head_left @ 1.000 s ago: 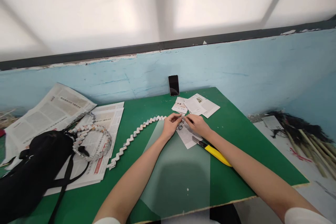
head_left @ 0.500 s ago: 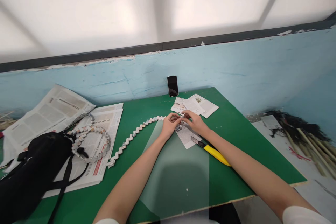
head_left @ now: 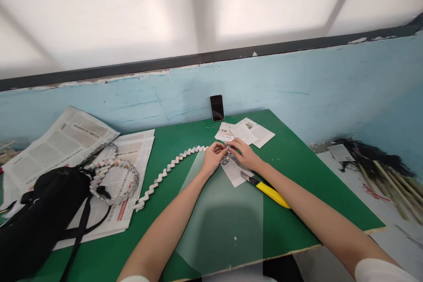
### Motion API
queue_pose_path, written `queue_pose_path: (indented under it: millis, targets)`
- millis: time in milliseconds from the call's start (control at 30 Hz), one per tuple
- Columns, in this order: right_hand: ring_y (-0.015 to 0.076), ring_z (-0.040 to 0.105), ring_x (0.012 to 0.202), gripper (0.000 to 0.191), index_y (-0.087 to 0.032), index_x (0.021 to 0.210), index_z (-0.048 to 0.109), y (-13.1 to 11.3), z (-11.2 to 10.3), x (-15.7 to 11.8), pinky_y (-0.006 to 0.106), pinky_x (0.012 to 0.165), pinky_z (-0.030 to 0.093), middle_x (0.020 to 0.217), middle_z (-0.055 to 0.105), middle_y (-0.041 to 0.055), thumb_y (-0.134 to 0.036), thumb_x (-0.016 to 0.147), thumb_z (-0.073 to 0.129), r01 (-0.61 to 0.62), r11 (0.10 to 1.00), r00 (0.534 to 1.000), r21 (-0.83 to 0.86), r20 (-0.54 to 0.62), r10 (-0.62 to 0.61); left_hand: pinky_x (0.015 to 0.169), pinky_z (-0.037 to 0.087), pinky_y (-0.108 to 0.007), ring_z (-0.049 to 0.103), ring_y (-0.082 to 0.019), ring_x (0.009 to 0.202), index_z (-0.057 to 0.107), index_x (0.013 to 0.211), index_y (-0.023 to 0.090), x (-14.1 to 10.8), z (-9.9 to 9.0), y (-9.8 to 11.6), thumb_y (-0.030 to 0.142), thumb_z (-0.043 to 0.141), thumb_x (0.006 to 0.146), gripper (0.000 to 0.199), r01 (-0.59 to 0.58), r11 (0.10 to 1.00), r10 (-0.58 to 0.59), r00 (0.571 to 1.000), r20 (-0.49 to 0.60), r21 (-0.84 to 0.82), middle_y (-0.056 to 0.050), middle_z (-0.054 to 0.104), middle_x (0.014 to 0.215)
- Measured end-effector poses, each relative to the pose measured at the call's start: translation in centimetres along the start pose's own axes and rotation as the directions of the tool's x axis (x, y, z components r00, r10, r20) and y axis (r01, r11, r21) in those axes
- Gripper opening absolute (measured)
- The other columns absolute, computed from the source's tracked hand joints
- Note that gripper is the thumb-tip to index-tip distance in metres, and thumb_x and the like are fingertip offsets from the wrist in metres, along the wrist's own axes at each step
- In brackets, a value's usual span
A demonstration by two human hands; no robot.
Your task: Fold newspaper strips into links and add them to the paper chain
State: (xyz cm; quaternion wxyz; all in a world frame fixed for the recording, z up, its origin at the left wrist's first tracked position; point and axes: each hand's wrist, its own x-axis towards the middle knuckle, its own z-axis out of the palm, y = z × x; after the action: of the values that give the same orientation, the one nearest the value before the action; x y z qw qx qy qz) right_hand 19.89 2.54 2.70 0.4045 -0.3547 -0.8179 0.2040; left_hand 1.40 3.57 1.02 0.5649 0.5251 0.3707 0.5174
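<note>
A zigzag chain of folded newspaper strips [head_left: 161,177] runs across the green table up to my left hand [head_left: 213,157], whose fingers are closed around it. Just right of it, my right hand [head_left: 244,153] pinches the same chain near its end, fingertips meeting those of the left. A short curled part of the chain hangs below the fingertips; the exact fold is hidden. Under the hands lies a small printed paper sheet [head_left: 236,179]. A utility knife with a yellow handle [head_left: 272,194] rests by my right forearm, its blade on that sheet's edge.
A phone [head_left: 217,108] leans on the blue wall. Cut newspaper pieces [head_left: 264,134] lie behind my hands. At left are newspapers [head_left: 139,152], a coiled paper chain [head_left: 134,180] and a black bag [head_left: 49,198]. A clear sheet [head_left: 228,242] covers the table's front.
My right hand's fingers have drawn slightly closer together and toward the left hand on the chain. Everything else stays in place.
</note>
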Motion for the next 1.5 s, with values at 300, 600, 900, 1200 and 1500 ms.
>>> queue_pose_path:
  millis: [300, 600, 900, 1200, 1500]
  targets:
    - [0.0234, 0.062, 0.093, 0.019, -0.023, 0.116, 0.061, 0.3, 0.3, 0.0, 0.038, 0.083, 0.052, 0.099, 0.062, 0.0088, -0.029, 0.105, 0.047, 0.037, 0.999, 0.998, 0.011, -0.06, -0.036, 0.076, 0.054, -0.029, 0.067, -0.016, 0.078, 0.06, 0.091, 0.017, 0.1, -0.1, -0.5, 0.046, 0.085, 0.072, 0.042, -0.032, 0.999, 0.032, 0.999, 0.022, 0.001, -0.002, 0.067, 0.085]
    - [0.0231, 0.064, 0.087, 0.02, -0.022, 0.114, 0.062, 0.7, 0.5, 0.1, 0.037, 0.08, 0.054, 0.095, 0.064, 0.008, -0.037, 0.102, 0.055, -0.039, 0.999, 0.992, 0.024, -0.119, 0.042, 0.078, 0.054, -0.03, 0.067, -0.016, 0.082, 0.06, 0.093, 0.018, 0.1, -0.1, -0.4, 0.047, 0.084, 0.072, 0.043, -0.035, 0.999, 0.035, 0.999, -0.002, 0.02, -0.004, 0.068, 0.088]
    - [0.0217, 0.064, 0.081, 0.016, -0.022, 0.1, 0.063, 0.5, 0.4, 0.1, 0.034, 0.075, 0.053, 0.087, 0.064, 0.0055, -0.038, 0.1, 0.059, -0.033, 0.999, 0.986, -0.006, -0.165, 0.032, 0.078, 0.054, -0.03, 0.067, -0.016, 0.082, 0.063, 0.092, 0.017, 0.0, -0.1, -0.2, 0.043, 0.083, 0.076, 0.037, -0.062, 0.997, 0.061, 0.998, 0.03, 0.039, -0.005, 0.068, 0.09]
    - [0.0231, 0.066, 0.091, 0.027, -0.024, 0.125, 0.061, 0.6, 0.5, -0.1, 0.037, 0.08, 0.057, 0.101, 0.068, 0.0089, -0.038, 0.103, 0.053, -0.052, 0.998, 0.994, 0.04, -0.092, 0.055, 0.076, 0.054, -0.029, 0.067, -0.015, 0.08, 0.062, 0.094, 0.018, 0.3, -0.3, -0.8, 0.043, 0.084, 0.074, 0.039, -0.063, 0.998, 0.063, 0.998, 0.016, 0.018, -0.004, 0.068, 0.092]
    - [0.024, 0.068, 0.095, 0.02, -0.024, 0.114, 0.066, 1.2, 0.6, -0.2, 0.038, 0.085, 0.057, 0.104, 0.071, 0.0091, -0.032, 0.103, 0.051, 0.001, 1.0, 0.995, 0.011, -0.104, 0.0, 0.073, 0.055, -0.028, 0.067, -0.015, 0.078, 0.058, 0.099, 0.019, 0.2, -0.1, -0.6, 0.051, 0.081, 0.076, 0.046, -0.052, 0.998, 0.053, 0.999, -0.002, 0.02, -0.004, 0.067, 0.09]
